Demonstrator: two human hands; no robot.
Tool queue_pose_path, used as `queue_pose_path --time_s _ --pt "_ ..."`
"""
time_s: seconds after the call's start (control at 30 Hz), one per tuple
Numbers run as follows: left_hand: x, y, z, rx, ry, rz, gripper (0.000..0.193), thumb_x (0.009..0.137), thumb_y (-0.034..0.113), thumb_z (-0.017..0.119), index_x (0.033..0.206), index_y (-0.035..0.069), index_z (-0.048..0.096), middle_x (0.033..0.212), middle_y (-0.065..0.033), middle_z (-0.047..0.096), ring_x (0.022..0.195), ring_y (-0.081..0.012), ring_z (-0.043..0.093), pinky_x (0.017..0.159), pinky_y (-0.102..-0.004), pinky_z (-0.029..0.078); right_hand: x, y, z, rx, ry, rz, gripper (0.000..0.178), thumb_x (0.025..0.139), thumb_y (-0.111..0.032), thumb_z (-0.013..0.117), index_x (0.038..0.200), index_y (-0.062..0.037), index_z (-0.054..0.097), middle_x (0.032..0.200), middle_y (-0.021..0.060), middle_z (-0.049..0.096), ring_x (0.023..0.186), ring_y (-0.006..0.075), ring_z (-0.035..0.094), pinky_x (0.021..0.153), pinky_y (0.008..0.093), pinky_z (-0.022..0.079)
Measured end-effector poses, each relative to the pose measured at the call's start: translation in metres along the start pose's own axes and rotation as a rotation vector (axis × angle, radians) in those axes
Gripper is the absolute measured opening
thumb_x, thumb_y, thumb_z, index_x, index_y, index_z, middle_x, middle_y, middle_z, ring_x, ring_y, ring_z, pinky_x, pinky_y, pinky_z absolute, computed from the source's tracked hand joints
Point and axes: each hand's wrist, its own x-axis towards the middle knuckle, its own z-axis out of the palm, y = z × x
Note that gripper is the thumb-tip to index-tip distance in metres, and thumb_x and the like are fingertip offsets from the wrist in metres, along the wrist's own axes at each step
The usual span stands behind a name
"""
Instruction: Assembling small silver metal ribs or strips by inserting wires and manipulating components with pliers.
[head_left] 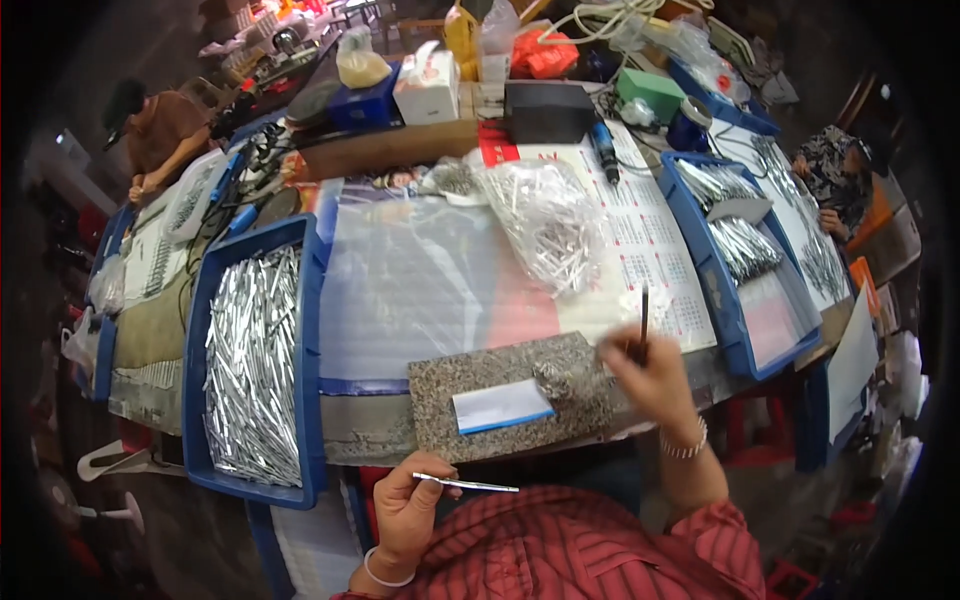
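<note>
My left hand (410, 505) pinches a thin silver metal strip (468, 484), held level in front of the striped red shirt, just off the near edge of a speckled stone slab (432, 380). My right hand (648, 368), slightly blurred, is closed around a thin dark stick-like tool (644, 312) that points upward; its kind cannot be made out. This hand is beside the slab's right end. On the slab lie a white card with a blue edge (503, 406) and a small heap of tiny metal parts (568, 384), too fine to tell apart.
A blue tray (312, 350) full of silver strips stands at left; another blue tray (735, 335) with bundled strips is at right. A clear bag of strips (550, 225) lies beyond the slab. Boxes (548, 112) line the back. Two people (172, 130) work at the sides.
</note>
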Motion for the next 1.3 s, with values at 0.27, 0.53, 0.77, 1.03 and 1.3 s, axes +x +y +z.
queue_pose_path --time_s 0.27,0.53,0.77,1.03,1.3 --pt "-0.011 -0.006 -0.003 -0.100 0.045 -0.097 0.016 0.090 0.010 0.062 0.099 -0.004 0.060 0.087 -0.0091 0.060 0.077 -0.0138 0.058 0.069 -0.0247 0.048 0.125 0.040 0.010 -0.610 0.054 -0.312 0.011 0.078 -0.009 0.062 0.084 -0.0005 0.060 0.086 0.0152 0.060 0.077 0.0352 0.059 0.069 0.0420 0.048" --pt "-0.009 -0.010 -0.018 -0.119 0.122 -0.128 0.013 0.091 0.007 0.058 0.099 -0.003 0.060 0.089 -0.0070 0.060 0.079 -0.0115 0.058 0.068 -0.0232 0.050 0.159 0.064 0.036 -0.907 0.080 -0.208 0.011 0.075 -0.012 0.058 0.080 -0.0030 0.054 0.090 0.0158 0.057 0.076 0.0371 0.059 0.067 0.0451 0.048" --pt "-0.009 -0.007 -0.018 -0.015 0.052 -0.219 0.012 0.095 0.007 0.051 0.093 -0.001 0.060 0.086 -0.0070 0.059 0.075 -0.0113 0.057 0.066 -0.0231 0.048 0.150 0.022 0.013 -0.904 0.016 -0.311 0.008 0.074 -0.009 0.058 0.079 -0.0046 0.054 0.074 0.0184 0.061 0.071 0.0393 0.059 0.063 0.0488 0.045" --pt "0.003 0.011 0.011 0.449 -0.180 0.173 0.020 0.092 0.008 0.056 0.109 -0.001 0.061 0.093 -0.0077 0.061 0.082 -0.0119 0.058 0.071 -0.0251 0.047 -0.009 -0.074 0.021 -0.473 -0.381 -0.251 0.004 0.073 0.000 0.063 0.076 -0.0009 0.061 0.063 0.0140 0.055 0.053 0.0231 0.055 0.050 0.0333 0.040" --pt "0.003 -0.003 0.028 0.612 -0.287 0.253 0.014 0.089 0.010 0.058 0.100 0.001 0.061 0.084 -0.0134 0.058 0.075 -0.0271 0.058 0.067 -0.0322 0.046 -0.059 -0.080 0.036 -0.107 -0.314 -0.277 0.010 0.077 0.003 0.063 0.085 -0.0027 0.064 0.062 0.0075 0.049 0.054 0.0145 0.048 0.052 0.0280 0.040"
